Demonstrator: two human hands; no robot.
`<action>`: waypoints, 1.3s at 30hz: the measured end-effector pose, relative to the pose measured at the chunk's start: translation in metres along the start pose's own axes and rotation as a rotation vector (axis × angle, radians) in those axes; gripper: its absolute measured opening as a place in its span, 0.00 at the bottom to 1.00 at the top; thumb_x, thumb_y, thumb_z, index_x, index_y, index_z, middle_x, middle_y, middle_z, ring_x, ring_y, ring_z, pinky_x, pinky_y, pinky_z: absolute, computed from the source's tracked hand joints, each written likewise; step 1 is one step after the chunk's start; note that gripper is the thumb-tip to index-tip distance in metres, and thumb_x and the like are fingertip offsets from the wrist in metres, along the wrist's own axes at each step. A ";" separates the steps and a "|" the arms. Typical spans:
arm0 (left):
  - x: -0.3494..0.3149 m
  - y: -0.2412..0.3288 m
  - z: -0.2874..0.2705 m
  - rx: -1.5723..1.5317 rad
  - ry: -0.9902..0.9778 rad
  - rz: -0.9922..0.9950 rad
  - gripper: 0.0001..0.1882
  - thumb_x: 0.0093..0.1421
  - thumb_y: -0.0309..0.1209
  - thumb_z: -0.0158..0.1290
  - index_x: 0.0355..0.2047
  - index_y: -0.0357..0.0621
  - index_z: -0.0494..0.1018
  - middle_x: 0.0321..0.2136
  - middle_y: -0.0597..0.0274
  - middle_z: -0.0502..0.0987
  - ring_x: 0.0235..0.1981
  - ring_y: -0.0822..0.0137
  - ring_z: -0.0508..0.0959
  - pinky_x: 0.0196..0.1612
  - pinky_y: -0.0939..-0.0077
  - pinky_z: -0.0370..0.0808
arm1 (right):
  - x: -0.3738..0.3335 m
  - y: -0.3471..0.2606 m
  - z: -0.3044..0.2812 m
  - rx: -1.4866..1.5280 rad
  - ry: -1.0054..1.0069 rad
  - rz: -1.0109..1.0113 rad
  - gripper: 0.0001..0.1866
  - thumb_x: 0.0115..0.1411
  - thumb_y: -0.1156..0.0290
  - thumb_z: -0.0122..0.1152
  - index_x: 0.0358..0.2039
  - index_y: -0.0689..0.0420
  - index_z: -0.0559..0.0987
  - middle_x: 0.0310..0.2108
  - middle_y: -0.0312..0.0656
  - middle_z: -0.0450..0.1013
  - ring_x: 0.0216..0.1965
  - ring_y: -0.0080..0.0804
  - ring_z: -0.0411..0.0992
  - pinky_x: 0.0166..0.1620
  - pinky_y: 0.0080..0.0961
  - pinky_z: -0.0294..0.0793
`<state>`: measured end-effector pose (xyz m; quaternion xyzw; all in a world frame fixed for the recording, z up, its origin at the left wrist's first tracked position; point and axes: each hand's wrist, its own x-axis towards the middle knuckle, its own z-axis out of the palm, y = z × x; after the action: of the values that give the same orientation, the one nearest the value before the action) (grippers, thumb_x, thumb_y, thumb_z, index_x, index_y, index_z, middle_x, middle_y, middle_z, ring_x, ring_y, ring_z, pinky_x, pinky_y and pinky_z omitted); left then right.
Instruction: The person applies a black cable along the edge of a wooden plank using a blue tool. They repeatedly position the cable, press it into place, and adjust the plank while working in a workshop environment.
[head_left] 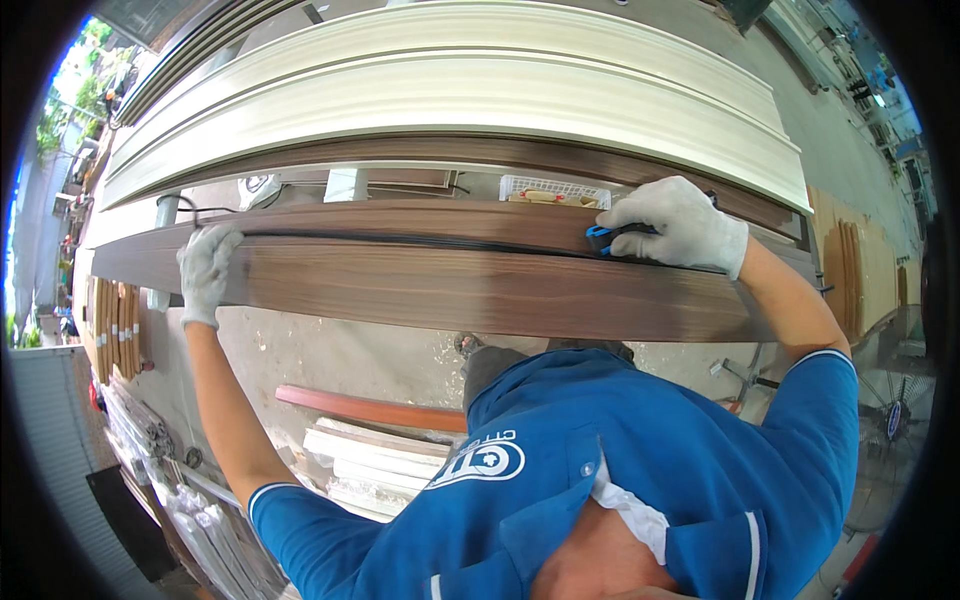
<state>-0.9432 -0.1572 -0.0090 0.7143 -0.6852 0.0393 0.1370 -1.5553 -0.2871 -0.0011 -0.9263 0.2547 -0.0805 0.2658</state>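
A long dark-brown wood-grain board (400, 285) lies across in front of me. Along its groove runs a thin black strip (400, 239), whose loose end curls up past the board's far edge on the left. My left hand (207, 268), in a white glove, is closed at the strip toward the board's left end, with its fingertips partly hidden. My gloved right hand (685, 225) grips a small black-and-blue hand tool (603, 238) over the strip, right of the middle. The glove covers most of the tool, so its kind does not show.
Cream-white moulded panels (480, 85) lie just beyond the board. Between them stands a white plastic basket (555, 192) with small items in it. A reddish plank (370, 408) and wrapped white lengths (375, 465) lie below on the left. At the right stands a fan (895, 415).
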 end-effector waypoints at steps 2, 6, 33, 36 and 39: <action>-0.013 -0.021 0.018 -0.014 0.137 -0.047 0.16 0.68 0.45 0.59 0.38 0.46 0.85 0.34 0.59 0.84 0.41 0.52 0.79 0.49 0.55 0.72 | 0.003 -0.008 0.001 -0.008 -0.026 0.065 0.16 0.59 0.62 0.75 0.47 0.52 0.86 0.37 0.44 0.84 0.37 0.46 0.83 0.41 0.38 0.81; -0.031 -0.027 0.053 -0.009 0.337 -0.116 0.12 0.67 0.41 0.60 0.37 0.47 0.85 0.34 0.60 0.84 0.40 0.54 0.79 0.48 0.57 0.72 | 0.029 -0.032 0.015 0.034 0.035 0.130 0.15 0.58 0.63 0.76 0.44 0.53 0.87 0.39 0.45 0.85 0.39 0.47 0.83 0.43 0.37 0.81; -0.025 -0.003 0.047 0.005 0.285 -0.273 0.16 0.64 0.46 0.63 0.26 0.48 0.80 0.29 0.63 0.83 0.39 0.50 0.78 0.44 0.52 0.70 | 0.292 -0.124 0.108 -0.107 0.008 -0.270 0.15 0.68 0.48 0.63 0.43 0.45 0.84 0.28 0.46 0.80 0.33 0.48 0.81 0.39 0.46 0.78; -0.021 -0.006 0.045 -0.019 0.275 -0.258 0.18 0.63 0.47 0.63 0.25 0.48 0.80 0.27 0.64 0.83 0.37 0.50 0.78 0.42 0.51 0.70 | 0.218 -0.099 0.088 -0.066 0.075 -0.234 0.14 0.69 0.55 0.64 0.48 0.48 0.83 0.31 0.45 0.81 0.33 0.45 0.81 0.39 0.44 0.79; -0.014 -0.011 0.040 0.001 0.210 -0.214 0.19 0.64 0.46 0.63 0.23 0.46 0.79 0.21 0.60 0.78 0.34 0.52 0.74 0.40 0.56 0.70 | 0.125 -0.073 0.058 -0.045 0.018 -0.019 0.13 0.65 0.61 0.69 0.48 0.51 0.86 0.37 0.42 0.84 0.35 0.44 0.82 0.41 0.36 0.81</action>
<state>-0.9382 -0.1538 -0.0528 0.7753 -0.5870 0.0991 0.2111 -1.4004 -0.2723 -0.0093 -0.9336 0.2501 -0.0856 0.2419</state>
